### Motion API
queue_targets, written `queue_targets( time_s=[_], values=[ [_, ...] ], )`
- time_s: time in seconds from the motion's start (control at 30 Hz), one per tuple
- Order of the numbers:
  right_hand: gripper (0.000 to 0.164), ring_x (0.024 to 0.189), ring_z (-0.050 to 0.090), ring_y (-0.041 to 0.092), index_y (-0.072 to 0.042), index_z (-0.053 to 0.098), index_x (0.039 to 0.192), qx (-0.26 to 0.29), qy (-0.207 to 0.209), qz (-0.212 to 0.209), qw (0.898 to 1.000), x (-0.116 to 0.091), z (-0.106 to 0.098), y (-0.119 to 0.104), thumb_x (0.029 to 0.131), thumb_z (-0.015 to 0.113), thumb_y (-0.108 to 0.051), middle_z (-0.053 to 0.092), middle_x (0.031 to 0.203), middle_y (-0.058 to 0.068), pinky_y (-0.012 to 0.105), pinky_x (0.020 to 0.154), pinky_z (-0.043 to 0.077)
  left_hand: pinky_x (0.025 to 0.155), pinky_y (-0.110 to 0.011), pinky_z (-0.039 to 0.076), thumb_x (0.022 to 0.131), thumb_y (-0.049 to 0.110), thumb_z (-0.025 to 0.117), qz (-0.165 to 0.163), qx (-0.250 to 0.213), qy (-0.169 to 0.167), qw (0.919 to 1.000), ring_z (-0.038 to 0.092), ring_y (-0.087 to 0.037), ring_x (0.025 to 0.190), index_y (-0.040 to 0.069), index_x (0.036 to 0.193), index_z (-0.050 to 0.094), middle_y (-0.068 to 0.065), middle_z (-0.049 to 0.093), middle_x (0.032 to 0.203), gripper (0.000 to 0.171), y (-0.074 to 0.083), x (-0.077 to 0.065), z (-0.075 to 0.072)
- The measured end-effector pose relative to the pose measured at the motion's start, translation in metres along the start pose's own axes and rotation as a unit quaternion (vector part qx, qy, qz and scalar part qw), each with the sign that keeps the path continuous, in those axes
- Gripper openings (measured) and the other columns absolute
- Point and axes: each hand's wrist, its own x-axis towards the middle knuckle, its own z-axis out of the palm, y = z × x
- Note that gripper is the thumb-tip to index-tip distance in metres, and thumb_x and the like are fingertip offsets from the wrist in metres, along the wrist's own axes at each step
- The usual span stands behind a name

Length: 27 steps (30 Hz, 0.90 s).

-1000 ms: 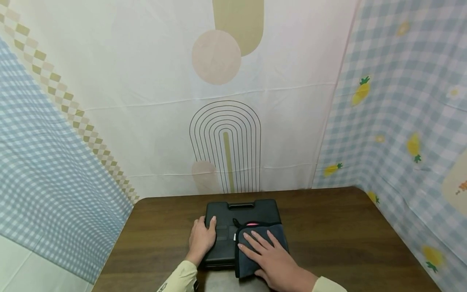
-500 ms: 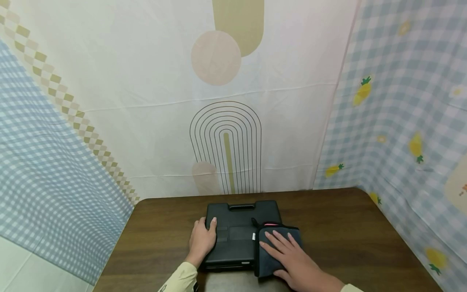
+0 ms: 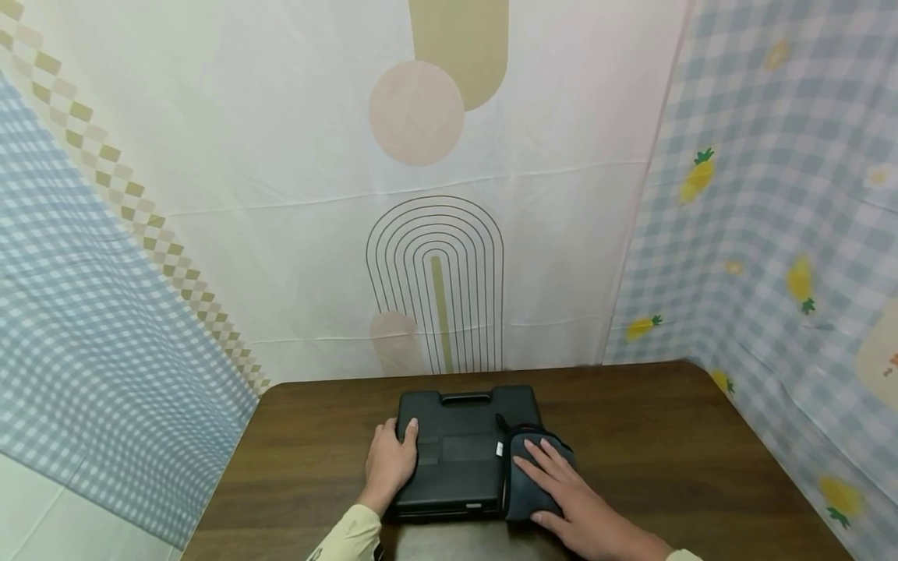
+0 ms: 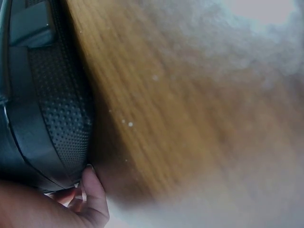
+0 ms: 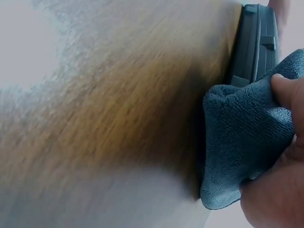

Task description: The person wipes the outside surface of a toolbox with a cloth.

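A black plastic carrying case (image 3: 449,452) with a moulded handle lies flat on the wooden table. My left hand (image 3: 390,461) grips its left edge, thumb on top; in the left wrist view, a fingertip (image 4: 92,185) rests against the textured side. On the case's right part lies a dark grey-blue cleaning cloth (image 3: 522,499) with black edging, a small loop and a white tag. My right hand (image 3: 561,487) presses on it with extended fingers. In the right wrist view, the fuzzy cloth (image 5: 247,137) folds down over the case's side, covering its near corner.
The brown wooden table (image 3: 652,444) extends on both sides of the case. Behind it hangs a pale printed sheet (image 3: 561,257), with blue checked cloth (image 3: 744,234) along the right and left sides.
My right hand has slid the cloth rightward across the case to its right edge, where the cloth now bends over. A pink patch on the cloth has gone from view. My left hand stays put.
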Motion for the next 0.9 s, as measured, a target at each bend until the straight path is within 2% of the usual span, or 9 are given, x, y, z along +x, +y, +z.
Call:
queue_targets(
  time_s=[0.17, 0.43, 0.63, 0.9],
  values=[
    [0.069, 0.167, -0.001, 0.047, -0.039, 0.025, 0.170, 0.039, 0.003, 0.017, 0.999, 0.005, -0.001, 0.000, 0.109, 0.055, -0.053, 0.008, 0.183, 0.000, 0.084, 0.115, 0.029, 0.102, -0.063, 0.054, 0.111, 0.049, 0.053, -0.002, -0.001, 0.006, 1.0000, 0.064, -0.046, 0.128, 0.000, 0.148, 0.059, -0.024, 0.063, 0.139, 0.062, 0.001, -0.001, -0.002],
    [0.068, 0.167, -0.008, 0.047, -0.027, 0.027, 0.171, 0.067, 0.012, 0.052, 0.996, 0.027, -0.019, 0.003, 0.112, 0.049, -0.051, 0.006, 0.183, 0.008, 0.086, 0.120, 0.016, 0.108, -0.061, 0.052, 0.111, 0.047, 0.054, 0.009, 0.009, 0.012, 0.9998, 0.062, -0.046, 0.132, -0.002, 0.146, 0.060, -0.024, 0.063, 0.140, 0.061, 0.000, -0.001, -0.002],
    [0.067, 0.168, -0.006, 0.047, -0.018, 0.029, 0.171, 0.035, 0.031, 0.065, 0.997, 0.058, -0.033, 0.010, 0.113, 0.049, -0.046, 0.007, 0.182, 0.014, 0.081, 0.124, 0.017, 0.108, -0.061, 0.052, 0.110, 0.045, 0.055, 0.016, 0.007, 0.012, 0.9998, 0.062, -0.047, 0.130, -0.005, 0.145, 0.060, -0.025, 0.064, 0.138, 0.061, 0.000, -0.001, -0.003],
    [0.063, 0.169, -0.003, 0.045, -0.015, 0.029, 0.171, -0.006, 0.047, 0.073, 0.996, 0.100, -0.047, 0.026, 0.115, 0.050, -0.037, 0.008, 0.182, 0.014, 0.075, 0.128, 0.018, 0.108, -0.061, 0.052, 0.111, 0.044, 0.055, 0.020, 0.009, 0.012, 0.9997, 0.063, -0.048, 0.130, -0.005, 0.145, 0.060, -0.025, 0.064, 0.138, 0.060, 0.000, -0.001, -0.002]
  ],
)
